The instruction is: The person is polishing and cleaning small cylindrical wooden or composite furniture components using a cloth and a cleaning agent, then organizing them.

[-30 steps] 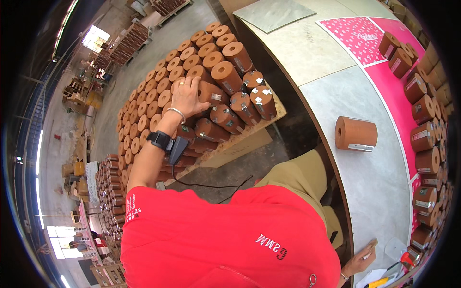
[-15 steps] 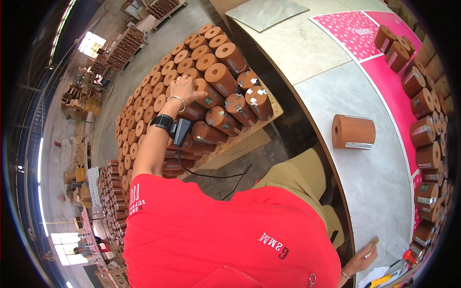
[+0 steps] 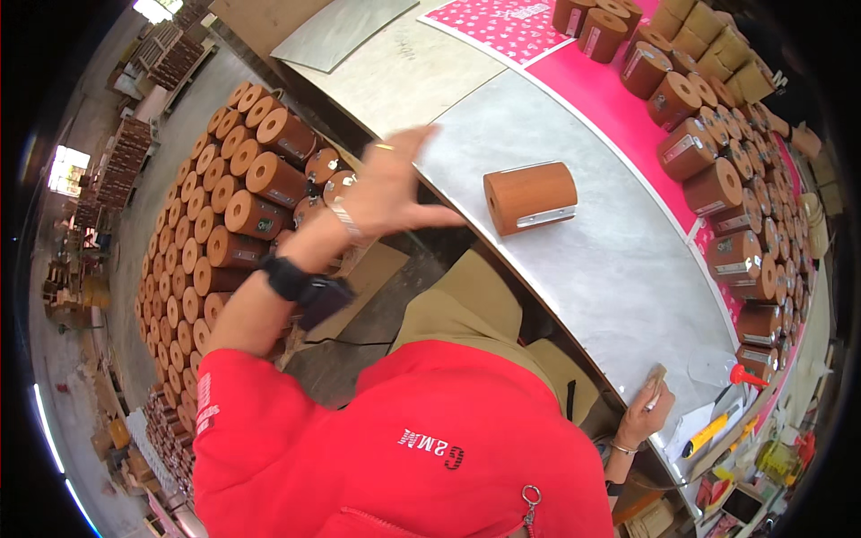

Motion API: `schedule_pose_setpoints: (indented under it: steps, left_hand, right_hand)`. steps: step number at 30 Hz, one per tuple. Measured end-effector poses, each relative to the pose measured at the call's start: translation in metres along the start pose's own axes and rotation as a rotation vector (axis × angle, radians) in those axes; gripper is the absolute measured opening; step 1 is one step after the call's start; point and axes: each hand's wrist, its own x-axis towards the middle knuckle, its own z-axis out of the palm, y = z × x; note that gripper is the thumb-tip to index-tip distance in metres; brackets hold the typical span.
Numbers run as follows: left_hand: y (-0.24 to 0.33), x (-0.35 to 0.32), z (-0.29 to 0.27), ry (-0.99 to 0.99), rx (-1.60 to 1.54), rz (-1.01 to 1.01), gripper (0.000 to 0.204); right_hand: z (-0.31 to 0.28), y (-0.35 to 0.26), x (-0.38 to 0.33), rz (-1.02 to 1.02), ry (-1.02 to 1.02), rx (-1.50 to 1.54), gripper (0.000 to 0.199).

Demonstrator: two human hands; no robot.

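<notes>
My left hand (image 3: 387, 190) is in the air between the stack and the table edge, its fingers stretched, the thumb apart, and nothing in it. To its right, a brown cylinder (image 3: 529, 202) with a hole through its end and silver metal strips lies on its side on the grey tabletop (image 3: 592, 287). Down at the near right, my right hand (image 3: 647, 412) rests by the table edge, fingers closed round a small tan piece (image 3: 657, 375) whose kind I cannot make out. Behind my left arm stands a large stack of similar brown cylinders (image 3: 235, 212).
More brown cylinders (image 3: 713, 186) line the table's far right side, beside a pink patterned sheet (image 3: 610, 108). A yellow-handled tool (image 3: 708, 435) and a red-tipped thing (image 3: 749, 377) lie near my right hand. Another person's hand (image 3: 804, 142) shows at the far right.
My left hand has left a cylinder in the stack and moved right, toward the table, with nothing in it. The view has turned right. My right hand still holds the tan piece.
</notes>
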Motion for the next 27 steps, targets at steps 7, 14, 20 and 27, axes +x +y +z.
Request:
schedule_pose_setpoints:
  steps: [7,14,20,27]
  left_hand:
    - [0.051,0.018,0.087,-0.066,-0.491,-0.273,0.093]
    - [-0.027,0.01,-0.032,0.086,-0.105,-0.331,0.083]
    - [-0.125,-0.027,-0.068,0.074,0.313,-0.596,0.08]
    - [-0.17,-0.039,-0.037,-0.087,0.552,-0.69,0.083]
  right_hand:
    - [0.0,0.009,-0.005,-0.086,0.016,-0.005,0.019]
    - [-0.006,0.024,-0.01,-0.02,-0.034,-0.076,0.02]
    - [0.0,0.023,-0.004,-0.084,-0.029,-0.052,0.021]
    - [-0.006,0.025,-0.006,-0.036,-0.051,-0.059,0.021]
